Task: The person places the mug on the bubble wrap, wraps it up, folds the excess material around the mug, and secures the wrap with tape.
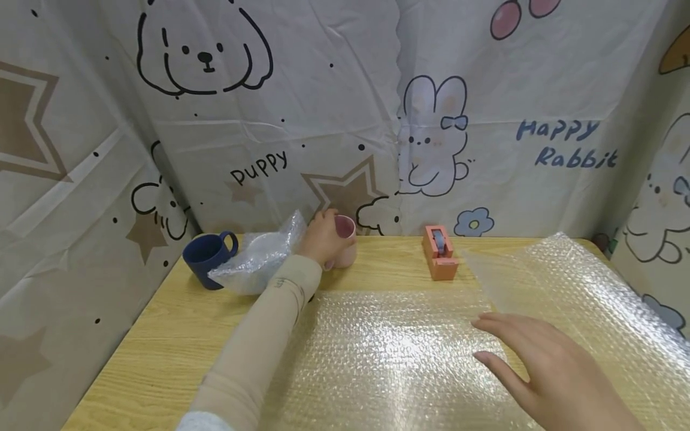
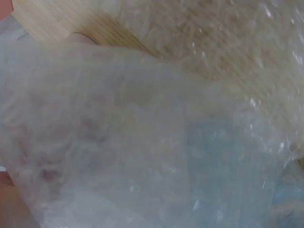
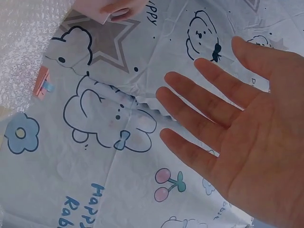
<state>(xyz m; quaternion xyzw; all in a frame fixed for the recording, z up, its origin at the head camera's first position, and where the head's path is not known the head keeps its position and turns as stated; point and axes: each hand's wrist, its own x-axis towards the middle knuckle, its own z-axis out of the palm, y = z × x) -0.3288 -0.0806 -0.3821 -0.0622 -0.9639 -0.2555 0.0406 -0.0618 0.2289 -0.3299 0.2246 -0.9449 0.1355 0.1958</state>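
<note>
At the back of the table, my left hand [image 1: 321,237] grips a pink mug [image 1: 347,254], its fingers curled over the mug's near side and rim. Just left of that hand lies a bubble-wrapped bundle [image 1: 256,260]; its cloudy plastic [image 2: 118,142] fills most of the left wrist view and hides the grip there. My right hand [image 1: 555,365] hovers over the right part of a bubble wrap sheet [image 1: 377,347], holding nothing. In the right wrist view its fingers [image 3: 199,111] are spread and straight.
A navy mug [image 1: 203,258] stands at the back left beside the bundle. An orange tape dispenser [image 1: 441,257] sits at the back, right of the pink mug. More bubble wrap [image 1: 582,287] curls up along the right edge. A printed cloth [image 1: 334,108] hangs behind the table.
</note>
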